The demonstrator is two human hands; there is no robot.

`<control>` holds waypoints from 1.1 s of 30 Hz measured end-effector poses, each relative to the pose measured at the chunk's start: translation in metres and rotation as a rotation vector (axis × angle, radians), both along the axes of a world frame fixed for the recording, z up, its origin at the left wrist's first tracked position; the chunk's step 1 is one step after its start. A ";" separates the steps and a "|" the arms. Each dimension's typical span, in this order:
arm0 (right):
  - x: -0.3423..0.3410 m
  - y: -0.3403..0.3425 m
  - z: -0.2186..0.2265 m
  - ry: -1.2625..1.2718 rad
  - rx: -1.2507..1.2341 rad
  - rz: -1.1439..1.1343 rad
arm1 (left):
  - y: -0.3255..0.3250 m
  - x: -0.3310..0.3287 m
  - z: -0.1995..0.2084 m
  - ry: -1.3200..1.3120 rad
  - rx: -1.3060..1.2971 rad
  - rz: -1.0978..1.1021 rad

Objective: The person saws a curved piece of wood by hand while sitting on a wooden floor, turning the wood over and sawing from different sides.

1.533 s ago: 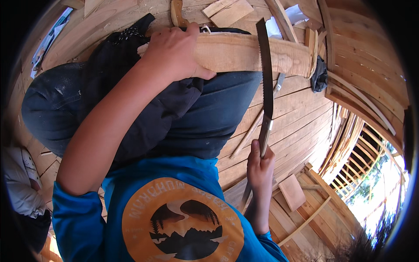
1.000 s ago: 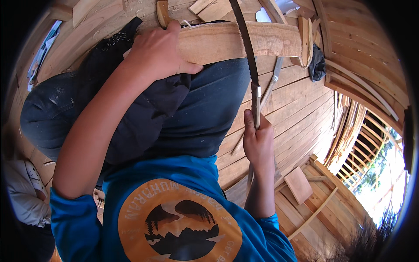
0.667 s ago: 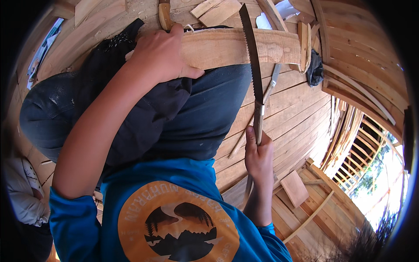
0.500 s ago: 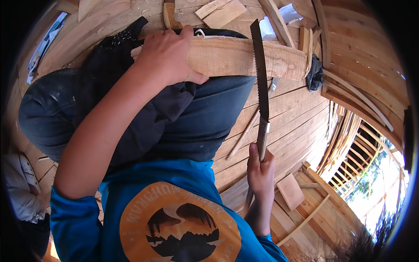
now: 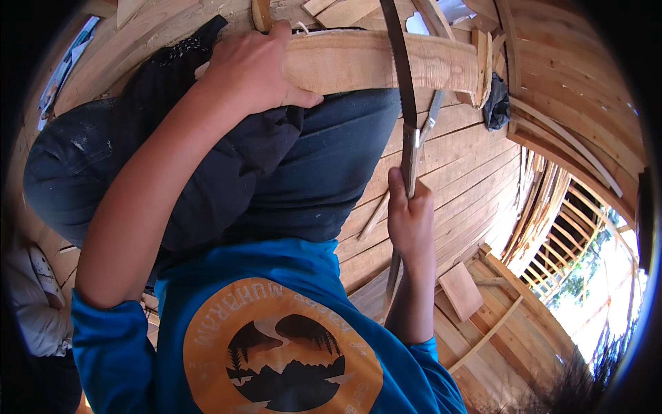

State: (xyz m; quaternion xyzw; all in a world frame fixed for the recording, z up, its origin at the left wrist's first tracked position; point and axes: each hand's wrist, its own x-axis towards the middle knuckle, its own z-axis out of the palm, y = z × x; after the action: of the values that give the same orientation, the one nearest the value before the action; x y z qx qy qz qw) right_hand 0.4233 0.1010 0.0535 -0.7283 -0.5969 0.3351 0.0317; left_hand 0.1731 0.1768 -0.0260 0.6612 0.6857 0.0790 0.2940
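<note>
A thick pale wooden plank lies crosswise over my dark-trousered thigh. My left hand clamps its left part, the thumb along the near edge and the fingers over the far edge. My right hand is closed around the long handle of a handsaw. The toothed blade crosses the plank right of its middle, and its tip runs out of the picture at the top. Whether the teeth have bitten into the wood cannot be made out.
Beyond my left hand is a curved wooden handle. A metal-ended tool lies on the floorboards under the plank. A black bag sits by the plank's right end. Another person's grey sleeve shows at the left edge.
My right hand has pushed the saw away from me across the plank. The plank and my left hand appear slightly higher in the picture. My left hand keeps its grip.
</note>
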 end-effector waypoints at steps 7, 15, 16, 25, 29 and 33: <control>-0.003 -0.008 0.013 0.010 -0.004 -0.041 | 0.002 0.006 -0.003 -0.014 -0.005 0.043; 0.008 -0.034 0.024 0.035 -0.066 -0.094 | -0.005 0.012 -0.013 0.093 0.166 0.010; 0.003 -0.027 0.021 0.042 -0.100 -0.131 | -0.002 0.008 -0.009 0.063 0.121 0.023; 0.014 -0.052 0.026 0.061 0.029 -0.069 | 0.005 0.010 -0.002 -0.002 0.031 0.002; -0.014 0.015 0.006 0.000 -0.033 -0.019 | -0.003 0.004 -0.008 -0.032 0.035 0.042; 0.010 -0.024 0.025 0.015 -0.049 -0.086 | -0.007 0.018 -0.001 0.102 0.104 -0.057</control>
State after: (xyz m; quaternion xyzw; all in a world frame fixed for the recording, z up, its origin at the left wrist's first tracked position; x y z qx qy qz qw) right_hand 0.4334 0.0769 0.0782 -0.7512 -0.5565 0.3535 0.0328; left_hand 0.1909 0.1697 -0.0269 0.6980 0.6757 0.0725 0.2259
